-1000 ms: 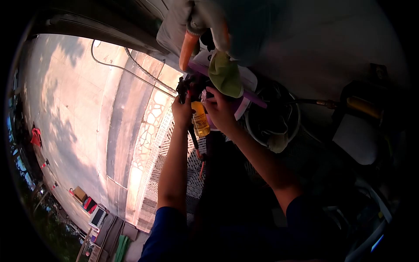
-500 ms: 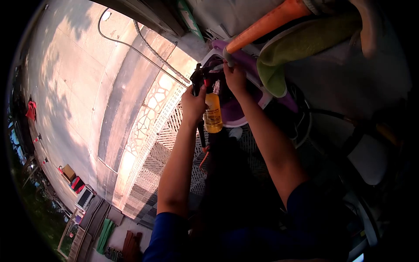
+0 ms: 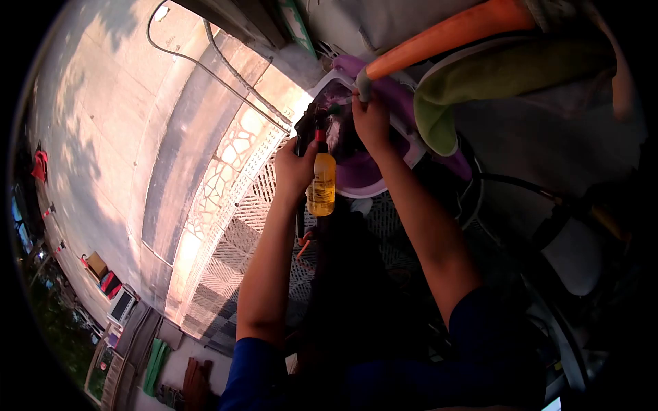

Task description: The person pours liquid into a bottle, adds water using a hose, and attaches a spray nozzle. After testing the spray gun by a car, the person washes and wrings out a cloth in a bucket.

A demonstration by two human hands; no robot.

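My left hand (image 3: 295,168) is closed around the black handle of a spray gun (image 3: 306,130). Below the gun hangs its clear bottle (image 3: 322,185) of yellow liquid, with a red collar. My right hand (image 3: 372,122) is closed at the grey end of an orange tube (image 3: 439,41); its fingertips are partly hidden. Both hands are over a purple and white tub-like object (image 3: 367,179), whose dark inside is hard to make out. The spray gun's nozzle points into it.
A green cloth-like piece (image 3: 439,116) hangs right of my right hand. A hose (image 3: 219,79) runs over the sunlit pavement at the left. Grey floor grating (image 3: 236,257) lies below. Dark cables (image 3: 514,178) are at the right, and boxes (image 3: 122,305) stand far left.
The view has shifted slightly. My left hand and the spray gun have moved a little left and down, and the bottle hangs more upright. The right hand stays at the tube's grey end.
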